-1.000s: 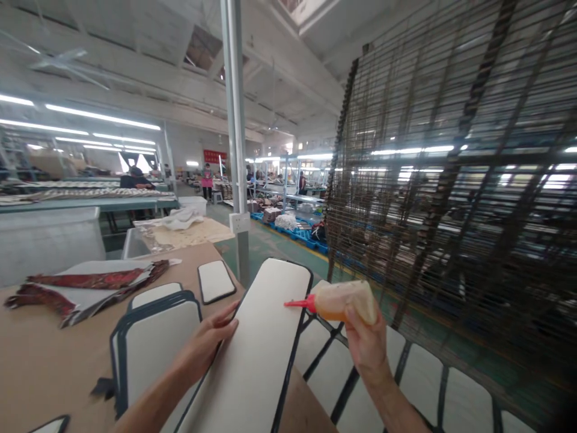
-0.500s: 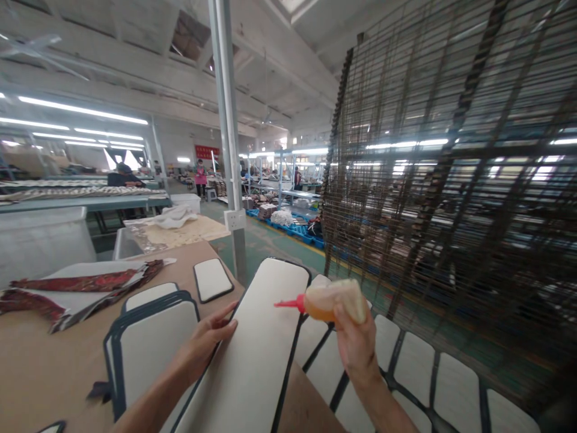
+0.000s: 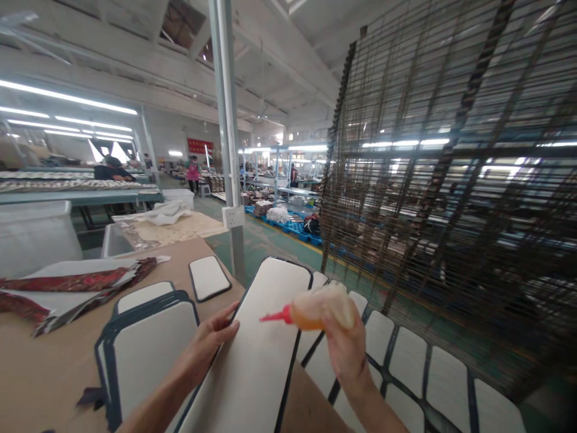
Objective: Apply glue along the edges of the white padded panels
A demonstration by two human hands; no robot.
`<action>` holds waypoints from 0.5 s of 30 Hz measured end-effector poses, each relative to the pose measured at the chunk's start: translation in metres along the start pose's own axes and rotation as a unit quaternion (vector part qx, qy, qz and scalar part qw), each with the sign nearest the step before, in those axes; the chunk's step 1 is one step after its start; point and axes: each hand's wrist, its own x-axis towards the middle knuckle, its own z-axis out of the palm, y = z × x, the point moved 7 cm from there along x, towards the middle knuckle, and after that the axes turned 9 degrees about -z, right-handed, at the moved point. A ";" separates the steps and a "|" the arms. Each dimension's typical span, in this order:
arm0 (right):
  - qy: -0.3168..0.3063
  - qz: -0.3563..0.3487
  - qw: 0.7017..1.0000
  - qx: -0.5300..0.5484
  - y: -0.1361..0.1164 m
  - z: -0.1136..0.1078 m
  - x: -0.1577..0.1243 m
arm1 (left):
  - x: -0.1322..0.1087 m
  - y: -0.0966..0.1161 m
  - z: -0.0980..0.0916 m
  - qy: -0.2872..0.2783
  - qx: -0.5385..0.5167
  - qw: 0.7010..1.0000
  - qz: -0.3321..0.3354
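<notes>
My left hand (image 3: 216, 337) grips the left edge of a long white panel (image 3: 256, 343) with a dark border and rounded corners, its thumb on the upper face. The panel is tilted up towards me. In my right hand (image 3: 345, 343) is a squeeze bottle (image 3: 315, 310) of amber liquid, probably glue, with a red pointed nozzle. The bottle lies nearly level over the panel, nozzle pointing left; whether the tip touches the surface I cannot tell. Left of the panel lies a stack of similar dark-edged panels (image 3: 151, 349), and a smaller panel (image 3: 210, 278) sits farther back.
Patterned red fabric (image 3: 76, 279) lies on the brown table (image 3: 36, 361) at left. Many white panels (image 3: 408, 355) are laid out at right, beside a tall wire rack (image 3: 428, 150). A metal post (image 3: 229, 120) stands ahead. Other people (image 3: 193, 173) are far off.
My right hand has carried the bottle left and slightly down over the panel. My left hand keeps its hold on the edge. The view has shifted slightly.
</notes>
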 end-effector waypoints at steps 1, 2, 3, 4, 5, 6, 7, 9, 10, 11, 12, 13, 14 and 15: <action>0.009 -0.005 1.000 -0.006 0.001 0.001 0.015 | 0.000 -0.001 0.003 -0.007 0.003 1.000 -0.001; 0.018 -0.008 1.000 -0.012 0.003 0.002 0.024 | 0.001 -0.002 0.005 -0.012 0.005 1.000 0.000; 0.021 -0.007 1.000 -0.018 0.004 0.002 0.025 | 0.003 -0.002 0.007 -0.015 0.006 1.000 0.000; 0.017 -0.003 1.000 -0.022 0.006 0.003 0.019 | 0.006 -0.003 0.008 -0.017 0.008 1.000 0.000; 0.009 0.006 1.000 -0.022 0.007 0.004 0.005 | 0.009 -0.004 0.007 -0.017 0.007 1.000 0.000; 0.001 0.016 1.000 -0.021 0.008 0.004 -0.013 | 0.013 -0.005 0.006 -0.016 0.007 1.000 0.002; -0.030 0.047 0.998 -0.008 0.010 0.007 -0.033 | 0.018 -0.006 0.004 -0.013 0.008 1.000 0.004; -0.067 0.090 0.993 0.033 0.010 0.009 -0.063 | 0.025 -0.007 0.001 -0.012 0.010 1.000 0.009; -0.069 0.091 0.993 0.035 0.006 0.006 -0.068 | 0.028 -0.008 0.000 -0.013 0.010 1.000 0.008; -0.053 0.080 0.995 0.027 0.001 0.002 -0.064 | 0.029 -0.010 0.000 -0.017 0.012 1.000 0.004; -0.025 0.059 0.998 0.010 -0.005 -0.005 -0.052 | 0.030 -0.011 0.001 -0.023 0.015 1.000 -0.003; 0.013 0.037 0.999 -0.009 -0.010 -0.014 -0.036 | 0.030 -0.012 0.003 -0.029 0.017 0.999 -0.009; 0.047 0.015 0.998 -0.025 -0.015 -0.022 -0.019 | 0.029 -0.013 0.005 -0.036 0.018 0.999 -0.013; 0.083 -0.003 0.996 -0.034 -0.018 -0.032 -0.004 | 0.029 -0.014 0.007 -0.041 0.018 0.999 -0.016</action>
